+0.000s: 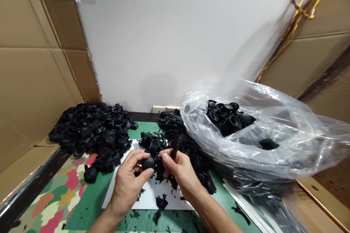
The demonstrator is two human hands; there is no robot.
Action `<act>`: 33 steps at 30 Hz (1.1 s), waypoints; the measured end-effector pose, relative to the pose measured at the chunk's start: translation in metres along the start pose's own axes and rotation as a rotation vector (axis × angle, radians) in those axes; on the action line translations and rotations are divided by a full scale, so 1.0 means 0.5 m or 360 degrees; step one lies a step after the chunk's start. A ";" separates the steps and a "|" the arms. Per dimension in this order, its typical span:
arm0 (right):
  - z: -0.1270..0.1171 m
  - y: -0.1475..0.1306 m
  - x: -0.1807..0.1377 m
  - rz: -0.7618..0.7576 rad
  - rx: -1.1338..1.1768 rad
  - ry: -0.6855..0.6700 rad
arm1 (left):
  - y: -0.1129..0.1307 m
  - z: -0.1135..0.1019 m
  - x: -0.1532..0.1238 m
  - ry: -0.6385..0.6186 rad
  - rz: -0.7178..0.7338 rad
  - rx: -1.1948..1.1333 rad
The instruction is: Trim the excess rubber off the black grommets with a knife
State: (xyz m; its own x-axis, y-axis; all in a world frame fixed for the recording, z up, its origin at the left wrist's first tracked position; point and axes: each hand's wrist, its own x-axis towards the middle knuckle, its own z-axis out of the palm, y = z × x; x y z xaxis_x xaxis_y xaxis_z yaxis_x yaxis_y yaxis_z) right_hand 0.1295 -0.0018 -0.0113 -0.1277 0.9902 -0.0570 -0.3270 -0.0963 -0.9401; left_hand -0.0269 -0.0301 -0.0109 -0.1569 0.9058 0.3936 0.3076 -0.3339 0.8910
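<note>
My left hand (pixel 126 178) pinches a black rubber part (pixel 148 164) with a smooth round cap between thumb and fingers. Close beside it, my right hand (pixel 182 173) is closed around a slim dark pen-like tool (pixel 176 146); its working tip cannot be made out against the black pieces. Both hands are above a white sheet (pixel 149 196) strewn with black rubber scraps (pixel 161 202). Just beyond the fingers lies a heap of black trimmings (pixel 175 123), which stretches back toward the wall.
A large pile of black ribbed rubber parts (pixel 93 125) stands at the left. On the right, a clear plastic bag (pixel 290 134) holds more such parts (pixel 228 116). Cardboard panels (pixel 35 65) flank the green work surface (pixel 90 200), and twisted wires (pixel 296 18) hang at upper right.
</note>
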 end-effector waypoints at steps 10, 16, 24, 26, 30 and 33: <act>-0.015 -0.034 -0.014 -0.0724 -0.0039 -0.0228 | 0.008 0.003 0.008 0.0015 -0.0183 -0.0182; -0.004 -0.035 -0.025 -0.0813 -0.0158 -0.0183 | 0.019 0.002 0.008 0.0006 -0.0178 -0.0200; -0.006 -0.036 -0.030 -0.0945 -0.0348 -0.0109 | 0.033 0.003 0.007 0.0033 -0.0132 -0.0104; -0.006 -0.036 -0.030 -0.1025 -0.0387 -0.0124 | 0.032 0.004 0.007 0.0034 -0.0142 -0.0082; -0.005 -0.036 -0.030 -0.1175 -0.0445 -0.0169 | 0.025 0.006 0.007 0.0049 -0.0174 -0.0040; -0.005 -0.039 -0.031 -0.1273 -0.0549 -0.0208 | 0.028 0.008 0.007 0.0050 -0.0195 -0.0045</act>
State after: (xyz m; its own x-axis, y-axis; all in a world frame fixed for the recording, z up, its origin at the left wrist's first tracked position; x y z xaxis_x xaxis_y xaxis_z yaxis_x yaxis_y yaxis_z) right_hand 0.1401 -0.0150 0.0071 -0.0947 0.7262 0.6810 -0.0658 0.6780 -0.7321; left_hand -0.0192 -0.0307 0.0017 -0.2209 0.9319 0.2878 0.2578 -0.2288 0.9387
